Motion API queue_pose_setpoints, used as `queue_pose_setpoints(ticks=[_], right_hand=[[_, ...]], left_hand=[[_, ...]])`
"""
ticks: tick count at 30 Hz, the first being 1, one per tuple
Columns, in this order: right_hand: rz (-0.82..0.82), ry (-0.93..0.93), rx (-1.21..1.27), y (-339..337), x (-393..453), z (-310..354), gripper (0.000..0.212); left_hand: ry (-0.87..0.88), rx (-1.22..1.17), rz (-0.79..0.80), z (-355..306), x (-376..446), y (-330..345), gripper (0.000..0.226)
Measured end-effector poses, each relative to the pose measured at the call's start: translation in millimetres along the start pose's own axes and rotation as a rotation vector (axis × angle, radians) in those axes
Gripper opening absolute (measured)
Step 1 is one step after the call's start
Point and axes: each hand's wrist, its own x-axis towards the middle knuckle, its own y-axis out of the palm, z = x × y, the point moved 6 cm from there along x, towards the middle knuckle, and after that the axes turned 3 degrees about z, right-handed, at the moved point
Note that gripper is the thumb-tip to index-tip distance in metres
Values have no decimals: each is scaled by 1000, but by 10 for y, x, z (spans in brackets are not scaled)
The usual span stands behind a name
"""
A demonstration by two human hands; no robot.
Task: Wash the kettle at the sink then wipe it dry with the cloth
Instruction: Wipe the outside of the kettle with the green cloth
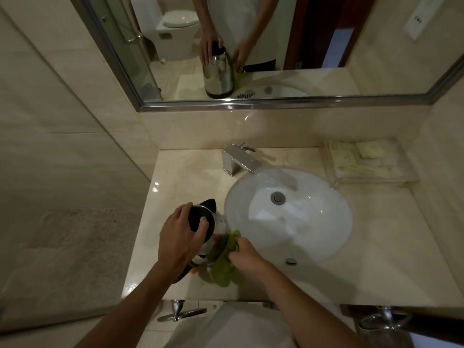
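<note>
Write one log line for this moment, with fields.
phase: wiping | left hand: steadies kettle top | right hand: presses green cloth on kettle side | kettle: on counter, beside sink

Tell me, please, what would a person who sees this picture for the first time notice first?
The eye goes first to the bright green cloth, which the right hand presses against the side of the steel kettle on the counter, left of the sink. The left hand grips the kettle's black top. Above, the large mirror repeats the same scene.
</note>
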Motion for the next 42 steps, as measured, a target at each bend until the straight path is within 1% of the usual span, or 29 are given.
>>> queue_pose_setpoints(ticks=[2,3,5,7,10,11,14,15,17,18,19,21,22,24,26,28,30,34,37,39,42], right_hand=[[-115,-58,107,-64,-115,83,16],[-183,-103,134,-116,-164,159,10],[-279,-199,150,-192,-271,341,17],[-320,-256,137,-215,-314,437,20],[-297,-202,114,-205,-249,393,7],[-268,-167,103,-191,-208,341,12],[-167,-57,34,-136,-101,189,36],[-156,-25,19,-115,-82,134,37],[-144,21,67,-83,-70,31,26],[-132,45,71,-69,-82,-12,24],[-115,61,56,-62,-81,-69,29],[-95,83,12,-61,-24,-190,48],[-86,83,7,-66,-11,-213,54],[-100,54,31,-118,101,-302,56],[-132,-23,36,-209,92,-203,51],[-147,-109,16,-297,-11,-7,40],[-139,-186,-10,-361,-47,112,38],[-118,-229,-48,-364,-81,135,43],[-105,-177,-145,-352,-61,99,56],[-72,-127,-222,-338,-54,100,59],[-57,-148,-307,-338,-50,125,58]], left_hand=[[34,14,24,0,9,8,61],[57,25,34,-9,14,7,62],[123,49,59,-36,22,5,65],[199,69,96,-56,25,5,66],[250,79,123,-65,22,-10,67],[259,84,122,-74,13,-20,68],[280,88,130,-96,2,-30,67],[292,86,140,-99,-5,-30,67],[325,72,162,-90,-16,-31,66],[349,67,172,-89,-12,-32,65],[375,66,183,-87,-13,-29,64],[426,74,206,-98,-20,-21,64],[449,77,213,-106,-26,-19,63],[490,74,224,-122,-34,-23,63],[532,71,238,-149,-51,-26,61],[582,78,239,-179,-65,-28,60],[607,82,234,-181,-70,-24,60],[560,56,202,-133,-55,-22,56],[483,61,94,-102,-50,-49,48],[343,67,-21,-62,-59,-95,43],[85,98,-168,-17,-134,-102,40]])
